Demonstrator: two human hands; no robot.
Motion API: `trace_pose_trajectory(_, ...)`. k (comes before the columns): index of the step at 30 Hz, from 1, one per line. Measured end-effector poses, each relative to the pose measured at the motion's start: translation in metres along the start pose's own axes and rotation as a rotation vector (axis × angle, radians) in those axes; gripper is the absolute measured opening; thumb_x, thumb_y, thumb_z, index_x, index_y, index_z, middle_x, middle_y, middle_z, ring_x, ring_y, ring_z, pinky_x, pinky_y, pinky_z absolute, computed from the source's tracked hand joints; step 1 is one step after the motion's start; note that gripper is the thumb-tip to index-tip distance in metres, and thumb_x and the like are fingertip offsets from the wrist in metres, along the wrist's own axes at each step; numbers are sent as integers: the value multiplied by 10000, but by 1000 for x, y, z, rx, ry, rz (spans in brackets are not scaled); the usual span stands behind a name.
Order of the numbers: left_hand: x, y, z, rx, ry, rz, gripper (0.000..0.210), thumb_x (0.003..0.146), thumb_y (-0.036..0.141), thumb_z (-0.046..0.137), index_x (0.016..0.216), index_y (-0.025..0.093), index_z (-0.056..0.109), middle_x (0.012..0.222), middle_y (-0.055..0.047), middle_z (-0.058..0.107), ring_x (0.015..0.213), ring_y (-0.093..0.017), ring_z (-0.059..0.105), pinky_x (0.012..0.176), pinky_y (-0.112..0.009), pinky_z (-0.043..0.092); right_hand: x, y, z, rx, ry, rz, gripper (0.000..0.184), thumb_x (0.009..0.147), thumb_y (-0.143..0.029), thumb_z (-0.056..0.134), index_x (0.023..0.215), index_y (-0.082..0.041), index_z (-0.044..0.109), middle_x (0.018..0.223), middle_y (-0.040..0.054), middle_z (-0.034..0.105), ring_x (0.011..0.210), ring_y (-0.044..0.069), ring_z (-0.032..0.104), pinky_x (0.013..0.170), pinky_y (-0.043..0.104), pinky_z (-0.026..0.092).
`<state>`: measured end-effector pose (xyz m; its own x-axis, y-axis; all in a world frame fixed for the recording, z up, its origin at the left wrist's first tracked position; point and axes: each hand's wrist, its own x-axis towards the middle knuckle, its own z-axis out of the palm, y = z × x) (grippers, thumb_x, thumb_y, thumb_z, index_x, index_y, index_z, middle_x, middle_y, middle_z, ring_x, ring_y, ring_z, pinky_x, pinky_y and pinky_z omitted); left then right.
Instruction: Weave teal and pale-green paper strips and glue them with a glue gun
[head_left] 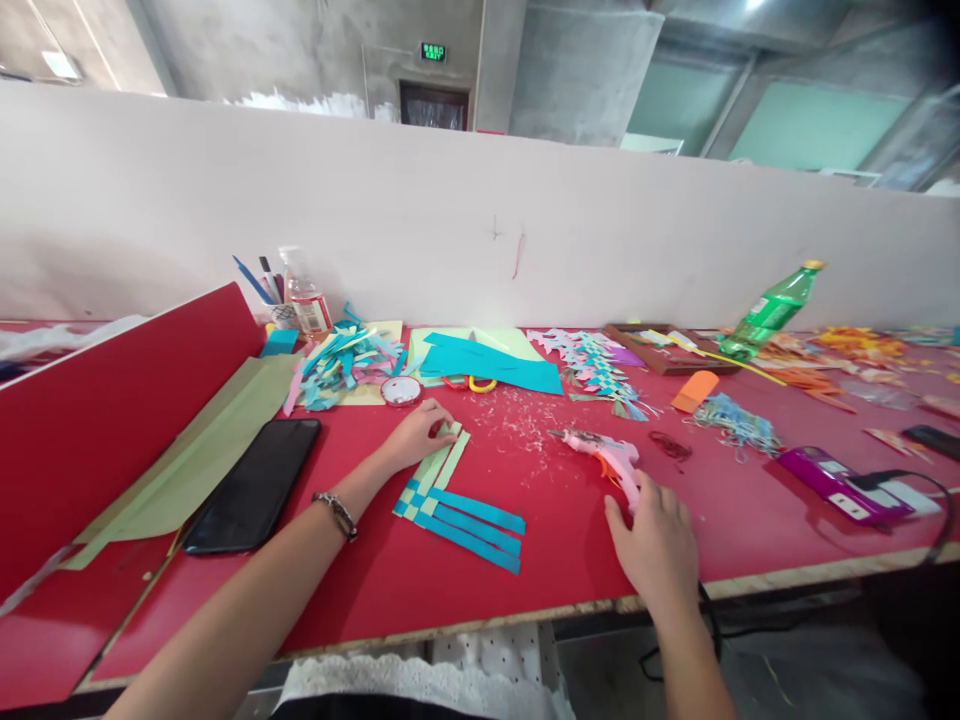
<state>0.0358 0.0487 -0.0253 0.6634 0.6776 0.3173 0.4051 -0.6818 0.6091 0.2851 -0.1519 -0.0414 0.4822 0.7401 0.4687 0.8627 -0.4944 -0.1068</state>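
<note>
My left hand (418, 434) is at the far ends of the pale green paper strips (433, 466), with its thumb and fingertips pinched on one. These strips are woven with blue paper strips (480, 530) into a small checkered corner, flat on the table. The blue ends fan out to the right. On the right, my right hand (658, 535) has its fingers around the handle of a pink hot glue gun (611, 452). The gun's nozzle points left, over the red table top, and its orange trigger shows. Part of the handle is hidden by my fingers.
A black phone (255, 485) lies left of my forearm. Behind are paper scraps (349, 360), blue sheets (487, 362), a tape roll (400, 390) and a woven paper piece (600, 370). At right stand a green bottle (772, 312) and a purple power strip (844, 487) with a cable.
</note>
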Motion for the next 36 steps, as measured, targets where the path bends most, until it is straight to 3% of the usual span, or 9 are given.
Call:
trace_pose_trajectory(5,-10,19,-11,-121,60,-5,226,785,376,476,775,154,515,771,-14,523,707,-125,517,648,-229,421,-1,-1,-1,17,-8,17,407,792,-319,389,1108,-70,456,934,163,552,854,270,484,699,332,379)
trace_pose_trajectory(10,-50,55,-32,-295,24,-3,179,826,337,443,824,165,492,814,-10,542,784,-135,535,742,-252,428,-2,0,0,38,1,24,417,789,-323,391,1115,-72,456,941,163,554,878,267,484,716,339,380)
trace_pose_trajectory(13,-81,65,-42,-218,-21,11,152,851,293,404,858,172,497,917,-37,556,871,-147,532,793,-272,419,-2,-1,-1,33,-12,39,425,793,-326,390,1124,-68,455,938,165,556,886,269,487,706,340,383)
trace_pose_trajectory(19,-127,60,-47,26,-98,13,118,853,238,391,841,197,501,1106,-74,506,1032,-161,489,890,-292,387,9,-3,-4,-3,-88,94,457,796,-403,395,1103,-75,481,948,173,556,868,284,513,660,341,394)
trace_pose_trajectory(23,-142,59,-43,102,-157,-5,112,832,191,389,812,197,500,1196,-74,475,1047,-161,502,855,-274,422,26,4,-2,-2,-194,38,316,817,-326,347,936,-125,559,828,140,586,770,258,563,601,314,393)
trace_pose_trajectory(27,-145,59,-39,221,-127,15,112,792,167,421,746,196,519,1144,-63,533,1004,-165,534,847,-275,433,43,6,-8,44,-193,-22,289,820,-240,299,882,-130,559,789,149,600,697,252,585,558,314,382)
trace_pose_trajectory(32,-142,59,-35,275,-113,72,114,759,144,434,739,198,532,1014,-52,605,1020,-168,527,869,-273,425,75,-32,-30,189,-143,-165,310,838,-218,277,1034,-88,480,819,170,620,706,243,594,548,290,361)
trace_pose_trajectory(36,-143,63,-36,291,-95,67,125,761,145,422,726,192,533,988,-60,603,974,-167,548,835,-263,442,94,-78,-22,310,-136,-352,261,789,-270,414,1015,-161,486,915,103,616,813,206,582,610,247,391)
